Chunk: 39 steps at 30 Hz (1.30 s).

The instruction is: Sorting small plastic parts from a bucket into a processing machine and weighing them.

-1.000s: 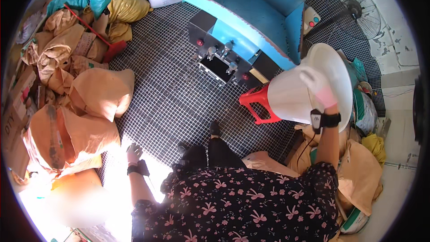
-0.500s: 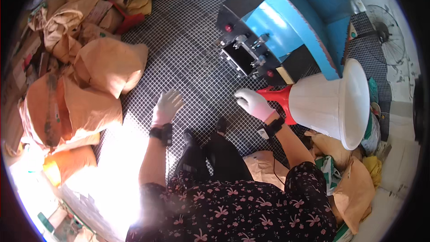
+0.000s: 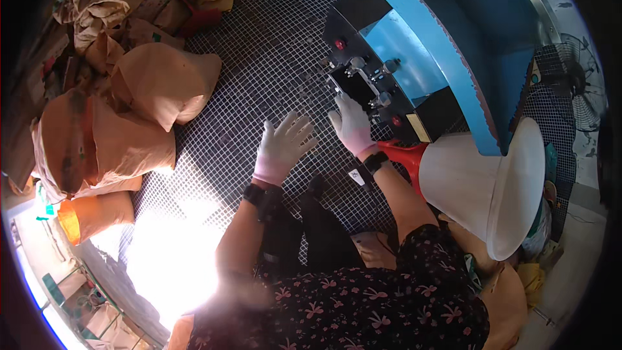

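Observation:
My left hand, in a white glove with a pink cuff, hovers over the grated floor with its fingers spread and nothing in it. My right hand, gloved the same way, is just beside the black front of a blue machine. Its fingers stretch toward the machine's dark opening, which has metal clamps around it; whether they touch it I cannot tell. Red knobs, one of them a round button, sit on the black panel. A red stool stands right of my right wrist, against a large white tub.
Brown paper sacks are heaped along the left, with a red-bladed tool on the pile. An orange sack lies lower left near bright sunlight. A floor fan stands at far right. Metal mesh covers the floor.
Both hands have moved forward, the left also to the right. My right hand has left the red stool's side and come up to the machine's front. The view has shifted slightly.

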Tool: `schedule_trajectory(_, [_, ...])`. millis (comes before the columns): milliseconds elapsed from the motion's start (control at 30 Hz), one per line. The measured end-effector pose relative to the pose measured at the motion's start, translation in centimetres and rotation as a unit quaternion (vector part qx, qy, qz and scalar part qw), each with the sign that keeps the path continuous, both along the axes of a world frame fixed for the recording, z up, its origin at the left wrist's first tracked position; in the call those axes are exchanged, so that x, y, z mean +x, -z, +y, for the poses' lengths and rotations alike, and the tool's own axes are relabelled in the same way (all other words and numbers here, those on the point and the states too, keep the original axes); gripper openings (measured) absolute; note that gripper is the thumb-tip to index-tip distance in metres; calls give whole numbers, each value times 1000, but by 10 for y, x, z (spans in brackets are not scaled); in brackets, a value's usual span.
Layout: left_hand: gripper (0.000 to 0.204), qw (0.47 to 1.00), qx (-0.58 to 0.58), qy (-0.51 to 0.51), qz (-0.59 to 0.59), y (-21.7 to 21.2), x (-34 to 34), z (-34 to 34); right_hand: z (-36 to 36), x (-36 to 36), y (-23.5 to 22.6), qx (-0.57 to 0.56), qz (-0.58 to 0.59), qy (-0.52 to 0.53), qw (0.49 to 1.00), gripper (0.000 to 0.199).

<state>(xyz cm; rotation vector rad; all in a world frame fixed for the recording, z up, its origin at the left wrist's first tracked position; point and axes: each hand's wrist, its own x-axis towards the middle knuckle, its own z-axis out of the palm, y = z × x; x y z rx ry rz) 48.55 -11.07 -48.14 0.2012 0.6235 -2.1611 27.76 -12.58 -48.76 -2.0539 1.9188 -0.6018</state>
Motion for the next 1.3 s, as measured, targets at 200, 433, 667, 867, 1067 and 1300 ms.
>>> schedule_trajectory(200, [48,979,-93,121,-133,31,4,12,23,21,27,-31,-122,-139,982,34])
schedule_trajectory(433, [31,663,-418,292,-548,133,71,18,78,-127,224,325,14,-5,946,31])
schedule_trajectory(667, [50,795,-189,214,-535,233,107,7,66,-174,381,284,-162,188,926,22])
schedule_trajectory(867, [48,830,-184,187,-492,301,78,-12,19,-240,469,-33,72,90,993,23])
schedule_trajectory(1067, [46,821,-265,156,-482,362,69,-25,-13,-230,473,164,-350,458,801,31])
schedule_trajectory(1300, [43,746,-379,157,-525,382,49,-17,4,-222,479,99,-429,398,805,33])
